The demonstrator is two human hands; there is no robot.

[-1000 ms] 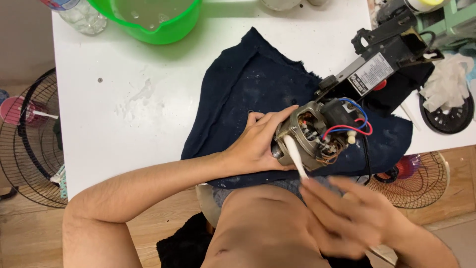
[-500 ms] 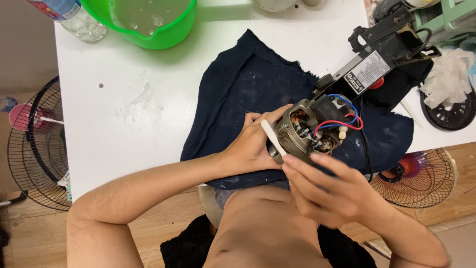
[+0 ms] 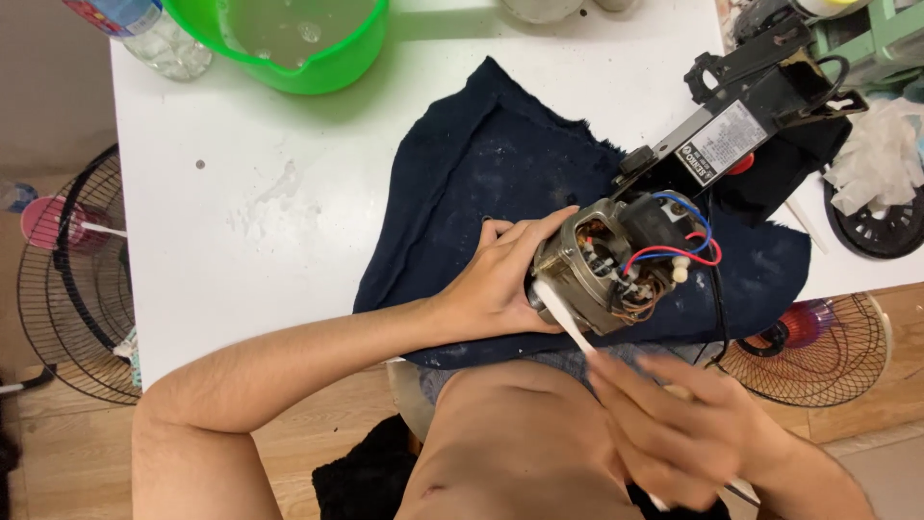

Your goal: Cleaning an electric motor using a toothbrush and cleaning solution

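Toothbrush (image 3: pixel 563 313) lower; water-filled green basin (image 3: pixel 371 58)

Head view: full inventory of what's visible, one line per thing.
Fan motor: 1, metal with red and blue wires, on the cloth
Cloth: 1, dark blue, mid table
Table: 1, white
Basin: 1, green, water inside, top edge
Bottle: 1, clear plastic, top left
Fan grilles: 2 on the floor, left and right
Black fan housing: 1, top right
White brush: 1, against the motor
Left hand: steadies the motor
Right hand: blurred, grip on the brush
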